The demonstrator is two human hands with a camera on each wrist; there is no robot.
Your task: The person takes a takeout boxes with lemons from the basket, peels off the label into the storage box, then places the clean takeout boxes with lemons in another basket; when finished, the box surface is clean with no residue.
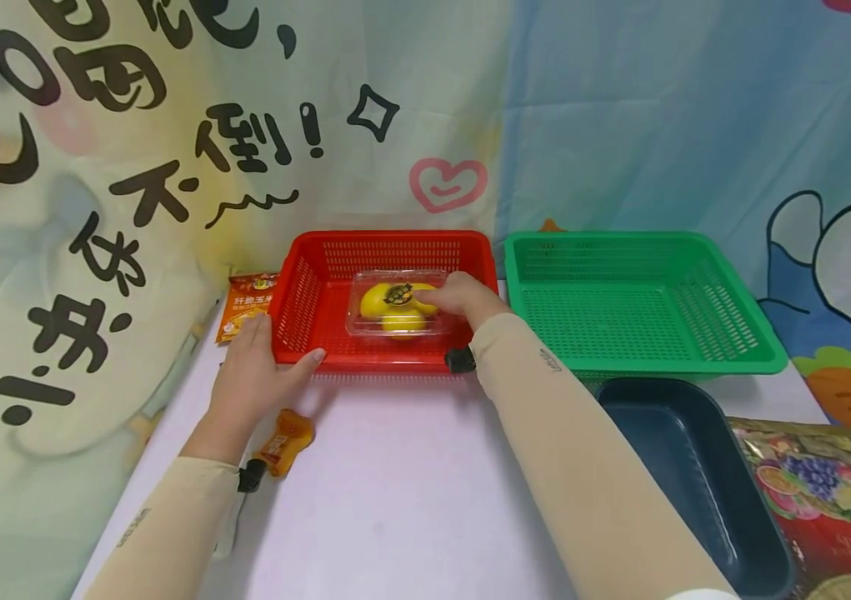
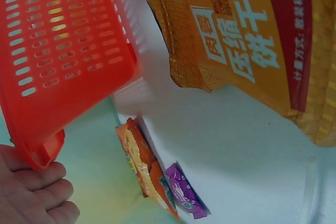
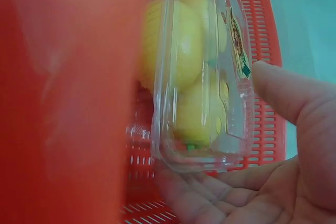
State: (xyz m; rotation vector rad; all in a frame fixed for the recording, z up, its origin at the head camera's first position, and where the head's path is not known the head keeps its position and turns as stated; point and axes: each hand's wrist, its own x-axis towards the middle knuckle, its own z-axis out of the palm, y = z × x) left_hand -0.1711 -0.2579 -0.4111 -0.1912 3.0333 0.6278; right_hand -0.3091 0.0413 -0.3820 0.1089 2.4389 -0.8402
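Three yellow fruits (image 1: pixel 376 302), as far as can be counted, show through a clear box (image 1: pixel 365 327), which is inside the red basket (image 1: pixel 387 366), toward its right end; whether it touches the floor there cannot be told. The right hand (image 1: pixel 466 298) holds the box by its right end, thumb against the lid by the label (image 1: pixel 398 294) and fingers reaching below, a grip that probably supports it from both sides. At the basket's left front corner, the left hand (image 1: pixel 254 379) grips the rim, fingers curled beneath the lip and thumb stretched over the front edge, most likely to steady the basket. Just beside the left wall are an orange packet (image 1: pixel 239 310) and a purple packet (image 2: pixel 186 191), while a biscuit packet (image 1: pixel 286 442) lies on the table (image 1: pixel 395 467) near the left wrist. A green basket (image 1: pixel 598 312) stands right of the red one, seemingly lined up for easy reach. Nearer the person, a dark tray (image 1: pixel 695 442) lies partly behind the right sleeve (image 1: pixel 583 467), with a fruit-print bag (image 1: pixel 830 492) at its right.
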